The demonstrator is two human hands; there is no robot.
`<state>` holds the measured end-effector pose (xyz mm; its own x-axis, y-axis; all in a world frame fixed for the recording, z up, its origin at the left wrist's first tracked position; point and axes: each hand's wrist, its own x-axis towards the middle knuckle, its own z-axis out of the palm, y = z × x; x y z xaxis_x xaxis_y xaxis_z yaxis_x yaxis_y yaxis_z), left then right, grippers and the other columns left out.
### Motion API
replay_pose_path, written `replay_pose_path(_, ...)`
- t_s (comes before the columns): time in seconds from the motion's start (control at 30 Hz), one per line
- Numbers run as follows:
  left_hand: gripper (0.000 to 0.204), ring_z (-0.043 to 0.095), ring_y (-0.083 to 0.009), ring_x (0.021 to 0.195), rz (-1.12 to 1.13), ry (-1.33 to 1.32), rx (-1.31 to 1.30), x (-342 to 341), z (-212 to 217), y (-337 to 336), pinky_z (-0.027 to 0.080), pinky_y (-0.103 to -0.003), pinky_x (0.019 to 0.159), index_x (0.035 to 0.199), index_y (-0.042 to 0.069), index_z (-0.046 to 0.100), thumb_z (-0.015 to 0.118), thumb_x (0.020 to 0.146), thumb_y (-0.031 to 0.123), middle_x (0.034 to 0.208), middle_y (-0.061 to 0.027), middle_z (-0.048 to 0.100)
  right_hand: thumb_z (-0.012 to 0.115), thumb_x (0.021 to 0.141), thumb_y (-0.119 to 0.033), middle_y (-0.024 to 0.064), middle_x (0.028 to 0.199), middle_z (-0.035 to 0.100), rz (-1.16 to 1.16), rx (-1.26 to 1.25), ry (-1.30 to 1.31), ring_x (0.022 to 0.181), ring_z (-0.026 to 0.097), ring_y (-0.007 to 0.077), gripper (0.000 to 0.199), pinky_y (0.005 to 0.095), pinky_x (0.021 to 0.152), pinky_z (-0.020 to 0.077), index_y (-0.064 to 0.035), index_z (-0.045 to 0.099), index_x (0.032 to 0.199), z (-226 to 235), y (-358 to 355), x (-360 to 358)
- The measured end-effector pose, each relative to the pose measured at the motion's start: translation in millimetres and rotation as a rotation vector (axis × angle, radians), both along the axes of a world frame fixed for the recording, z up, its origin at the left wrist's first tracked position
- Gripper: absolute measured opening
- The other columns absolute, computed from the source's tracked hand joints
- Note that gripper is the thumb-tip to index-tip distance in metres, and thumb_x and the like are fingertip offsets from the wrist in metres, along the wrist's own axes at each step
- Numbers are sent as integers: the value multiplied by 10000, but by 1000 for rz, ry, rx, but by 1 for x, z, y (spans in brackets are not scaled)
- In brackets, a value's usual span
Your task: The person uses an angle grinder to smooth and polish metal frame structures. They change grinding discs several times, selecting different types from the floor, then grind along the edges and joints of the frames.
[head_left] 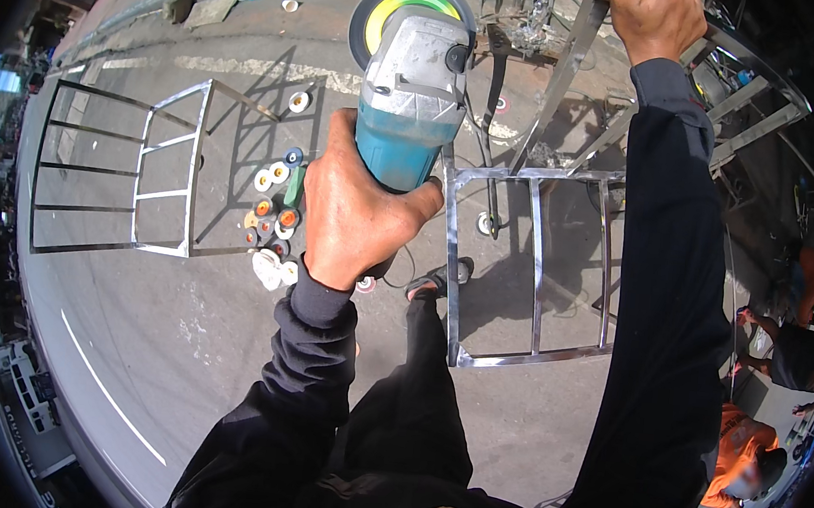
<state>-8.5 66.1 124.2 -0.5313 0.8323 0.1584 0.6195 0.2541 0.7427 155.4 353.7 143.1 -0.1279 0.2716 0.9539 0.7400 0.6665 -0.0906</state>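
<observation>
Teal plastic and grey cast metal made up the body of the angle grinder point(412, 90), which the left hand point(352, 212) held with fingers wrapped tight around its rear grip, thumb hooked over the right side of the housing. The tool pointed away from the person, its round flap disc with a yellow-green centre point(399, 11) at the far end, raised above the pavement and close to the upper bars of the shiny stainless steel tube frame point(532, 265). The right hand point(655, 19) was clenched in a full fist around a top rail of that frame, near the upper edge of the view, well apart from the grinder. Both arms wore long black sleeves. On the grey concrete ground point(176, 350) below, just left of the left hand, lay a cluster of small round grinding discs in white, orange and blue point(273, 213). Further left, a second rectangular steel frame with crossbars point(124, 171) lay flat. A sandalled foot point(438, 281) showed beneath the grinder. At the right edge, a person in an orange shirt point(742, 458) crouched.
</observation>
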Motion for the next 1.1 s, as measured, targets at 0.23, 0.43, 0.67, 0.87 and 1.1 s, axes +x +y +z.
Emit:
replay_pose_path(0.23, 626, 721, -453, 802, -3, -6, 4, 0, 3, -1, 566, -460, 767, 1103, -74, 531, 818, 613, 192, 883, -289, 705, 514, 971, -250, 209, 637, 621, 14, 24, -7, 627, 579, 465, 382, 535, 625, 432, -65, 641, 662, 0, -1, 0)
replay_pose_path(0.43, 623, 714, -467, 794, 20, 24, 31, 2, 2, 1, 562, -468, 763, 1099, -74, 528, 804, 610, 195, 859, -295, 699, 518, 964, -235, 207, 635, 621, 7, 10, 3, 632, 577, 466, 354, 535, 636, 437, -65, 649, 683, 0, -1, 0)
replay_pose_path(0.67, 623, 698, -488, 760, 79, 104, -3, 1, 3, -2, 555, -483, 741, 1115, -73, 494, 775, 624, 189, 825, -307, 687, 527, 955, -228, 206, 649, 626, -9, 19, -5, 648, 577, 466, 335, 540, 638, 435, -66, 660, 695, 0, 0, -1)
replay_pose_path(0.87, 639, 695, -485, 742, 117, 155, 25, 4, -3, 0, 555, -487, 723, 1132, -69, 480, 776, 630, 192, 810, -290, 686, 535, 943, -217, 208, 646, 622, -13, 33, -41, 647, 575, 467, 317, 542, 624, 431, -64, 655, 693, -2, -1, 1)
replay_pose_path(1.1, 629, 692, -482, 730, 109, 183, 21, 4, -3, -2, 554, -483, 708, 1128, -59, 473, 774, 636, 192, 821, -291, 686, 554, 929, -211, 213, 657, 615, -26, 62, -14, 649, 574, 463, 301, 541, 617, 426, -57, 643, 687, -2, 1, 0)
